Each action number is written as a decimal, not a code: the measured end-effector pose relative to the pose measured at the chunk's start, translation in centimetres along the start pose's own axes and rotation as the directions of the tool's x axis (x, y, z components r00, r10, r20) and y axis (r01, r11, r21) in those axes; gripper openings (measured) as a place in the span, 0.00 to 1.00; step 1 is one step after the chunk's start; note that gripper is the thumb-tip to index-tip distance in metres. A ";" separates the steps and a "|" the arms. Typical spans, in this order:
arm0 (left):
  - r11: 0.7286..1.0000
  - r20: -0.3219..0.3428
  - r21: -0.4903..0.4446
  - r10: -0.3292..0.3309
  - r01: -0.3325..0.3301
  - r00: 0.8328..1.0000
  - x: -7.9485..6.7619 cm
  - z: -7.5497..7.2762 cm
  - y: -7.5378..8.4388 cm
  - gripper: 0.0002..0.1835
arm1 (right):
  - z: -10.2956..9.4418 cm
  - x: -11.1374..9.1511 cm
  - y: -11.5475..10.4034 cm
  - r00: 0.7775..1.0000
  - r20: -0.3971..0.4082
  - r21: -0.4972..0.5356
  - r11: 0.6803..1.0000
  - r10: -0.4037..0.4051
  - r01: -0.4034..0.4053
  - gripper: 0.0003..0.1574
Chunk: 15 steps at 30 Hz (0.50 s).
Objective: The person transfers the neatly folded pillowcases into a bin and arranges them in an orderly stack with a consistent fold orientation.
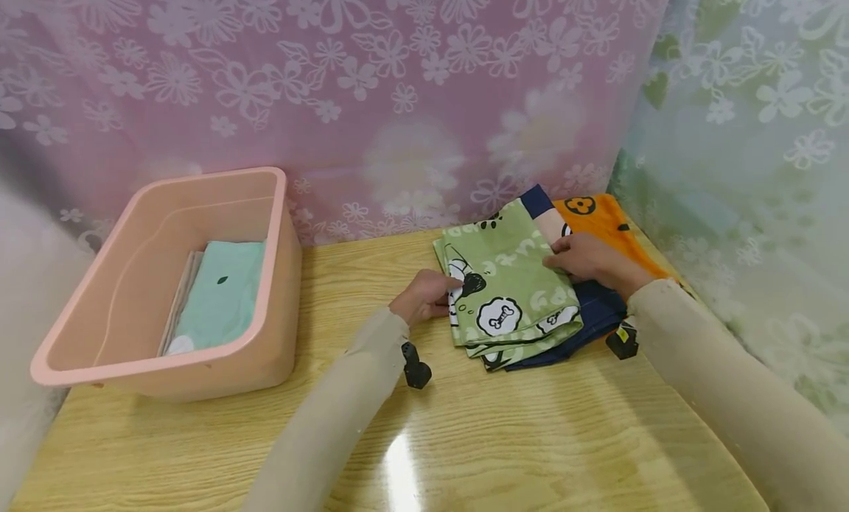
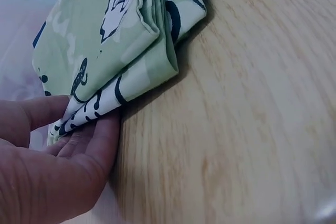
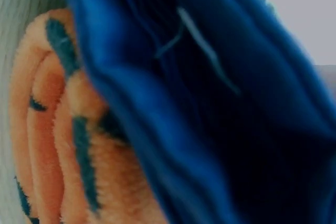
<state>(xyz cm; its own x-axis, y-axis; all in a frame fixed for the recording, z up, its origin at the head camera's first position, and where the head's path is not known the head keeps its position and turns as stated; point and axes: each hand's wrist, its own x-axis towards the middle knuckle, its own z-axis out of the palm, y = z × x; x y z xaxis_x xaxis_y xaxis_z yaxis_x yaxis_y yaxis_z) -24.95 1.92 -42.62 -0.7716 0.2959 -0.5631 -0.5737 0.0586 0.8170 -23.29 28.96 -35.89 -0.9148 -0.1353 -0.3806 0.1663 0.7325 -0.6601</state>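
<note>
A folded green cloth (image 1: 511, 276) with bone and paw prints lies on the table at the right, on top of a folded navy-blue cloth (image 1: 593, 313). My left hand (image 1: 424, 295) pinches its left edge; in the left wrist view the thumb lies on top and the fingers (image 2: 105, 135) are tucked beneath the layers. At the green cloth's right edge, my right hand (image 1: 590, 260) holds the border between thumb and fingers. The navy cloth (image 3: 152, 98) fills much of the right wrist view, its layers gaping, and hides the right hand there.
A folded orange cloth (image 1: 606, 221) with dark marks, fluffy in the right wrist view, lies behind and right of the navy one. At the left stands a pink plastic tub (image 1: 275, 306) holding a folded mint-green cloth (image 1: 222, 295). Flowered curtains (image 1: 398, 92) hang behind the wooden table (image 1: 504, 438).
</note>
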 end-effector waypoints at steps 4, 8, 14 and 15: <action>1.000 0.009 0.004 0.017 -0.017 1.000 0.0 -0.1 -0.1 0.07 | 0.0 0.0 -0.1 1.000 -0.014 0.014 1.000 -0.003 0.003 0.22; 0.999 0.023 0.012 0.040 -0.040 0.999 0.0 -0.2 -0.1 0.17 | -0.2 -0.1 0.0 0.999 -0.028 0.038 0.999 -0.019 0.020 0.24; 0.998 0.041 0.010 0.062 -0.062 0.997 0.0 -0.1 -0.3 0.13 | -0.1 -0.4 0.4 1.000 -0.018 0.101 0.995 -0.021 0.022 0.33; 0.998 0.046 0.006 0.067 -0.067 0.997 0.0 -0.1 -0.3 0.13 | -0.2 -0.5 0.5 1.000 -0.012 0.115 0.993 -0.023 0.024 0.35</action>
<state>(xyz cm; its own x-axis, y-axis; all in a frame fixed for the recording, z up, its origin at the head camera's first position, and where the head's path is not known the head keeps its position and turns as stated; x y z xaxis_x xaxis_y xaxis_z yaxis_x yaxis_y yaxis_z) -24.83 1.81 -42.85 -0.7947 0.3428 -0.5010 -0.5190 0.0446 0.8536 -22.85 29.51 -35.94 -0.9226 -0.1441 -0.3577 0.1855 0.6474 -0.7392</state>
